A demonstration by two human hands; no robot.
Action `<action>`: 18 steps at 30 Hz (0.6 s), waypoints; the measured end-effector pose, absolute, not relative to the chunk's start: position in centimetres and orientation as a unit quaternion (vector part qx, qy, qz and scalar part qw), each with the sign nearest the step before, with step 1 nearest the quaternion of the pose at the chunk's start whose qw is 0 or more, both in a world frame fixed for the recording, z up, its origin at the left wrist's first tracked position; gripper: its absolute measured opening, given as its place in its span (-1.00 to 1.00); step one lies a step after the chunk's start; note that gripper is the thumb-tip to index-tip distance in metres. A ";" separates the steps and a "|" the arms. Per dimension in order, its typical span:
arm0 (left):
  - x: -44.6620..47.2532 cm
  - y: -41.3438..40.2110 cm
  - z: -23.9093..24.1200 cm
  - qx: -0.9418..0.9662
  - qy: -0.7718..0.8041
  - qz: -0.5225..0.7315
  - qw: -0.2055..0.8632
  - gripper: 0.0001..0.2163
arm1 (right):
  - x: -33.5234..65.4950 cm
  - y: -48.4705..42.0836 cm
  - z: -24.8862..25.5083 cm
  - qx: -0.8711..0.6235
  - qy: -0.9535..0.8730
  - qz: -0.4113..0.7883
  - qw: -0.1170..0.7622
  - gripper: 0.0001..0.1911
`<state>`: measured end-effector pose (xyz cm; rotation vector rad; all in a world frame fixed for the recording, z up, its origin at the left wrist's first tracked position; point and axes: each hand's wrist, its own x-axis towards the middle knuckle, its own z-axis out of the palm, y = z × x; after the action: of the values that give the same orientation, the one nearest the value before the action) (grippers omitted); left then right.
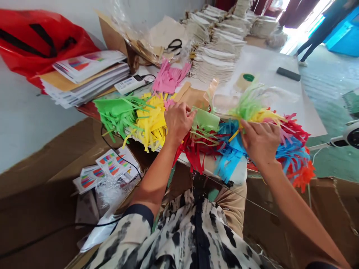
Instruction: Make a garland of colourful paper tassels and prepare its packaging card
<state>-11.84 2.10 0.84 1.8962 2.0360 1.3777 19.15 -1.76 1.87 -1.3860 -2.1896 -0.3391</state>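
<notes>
My left hand pinches the edge of a light green fringed tissue paper piece, whose strips hang over a red fringed pile. Closed around a multicoloured tissue tassel garland is my right hand. Green and yellow strips stick out above its fingers, and pink, red, blue and orange ones spread to the right. Between the hands lies a blue fringed pile. Left of my left hand are yellow and green fringed piles. A pink fringed piece sits farther back.
Stacks of whitish bundles stand at the back. Printed sheets and a red bag occupy the left. Black-handled scissors, a tape roll and a dark bar lie behind. A fan is right; a person's legs show beyond.
</notes>
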 end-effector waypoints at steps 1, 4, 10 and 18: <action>-11.7 2.2 0.7 0.615 0.656 0.437 0.023 -0.83 | 18.7 -2.3 1.5 -0.518 -0.810 -0.132 0.241 -0.61; -11.0 1.2 1.4 0.625 0.622 0.469 0.049 -0.87 | 17.1 -4.2 1.6 -0.539 -0.802 -0.140 0.218 -0.55; -9.4 -4.0 4.6 0.631 0.444 0.589 0.238 -0.89 | 14.8 -8.1 4.3 -0.518 -0.762 0.024 0.387 -0.59; -8.6 -10.9 10.0 0.778 0.260 0.421 0.388 -0.99 | 15.8 -13.5 8.8 -0.388 -0.745 0.323 0.437 -0.36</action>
<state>-8.56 -10.94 9.96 1.9778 0.6608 1.0701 15.82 -13.51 8.80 -0.9641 -1.8523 0.8028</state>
